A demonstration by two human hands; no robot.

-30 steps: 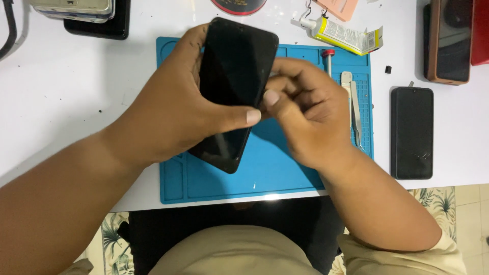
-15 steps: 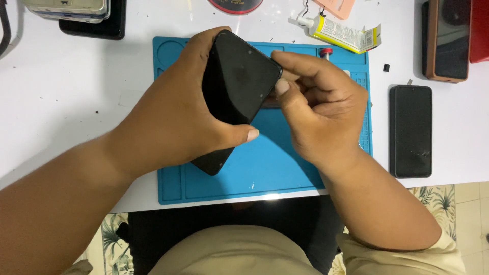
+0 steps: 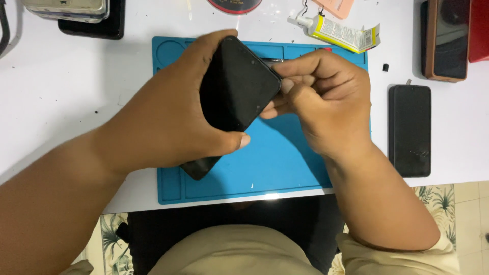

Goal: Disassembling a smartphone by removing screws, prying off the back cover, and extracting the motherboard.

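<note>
My left hand (image 3: 173,119) grips a black phone (image 3: 234,89) from the left, holding it tilted above the blue work mat (image 3: 285,163). The phone's dark back faces up and its lower end pokes out below my palm. My right hand (image 3: 326,102) is at the phone's upper right edge, fingers pinched together against that edge. Whether a small tool sits between those fingers is hidden.
A second black phone (image 3: 409,130) lies right of the mat on the white table (image 3: 61,91). A phone in a brown case (image 3: 445,38) sits at the back right, a glue tube (image 3: 336,31) behind the mat, stacked devices (image 3: 76,12) at the back left.
The phone has been turned and lifted higher over the mat. My right hand has shifted up to the phone's upper right edge.
</note>
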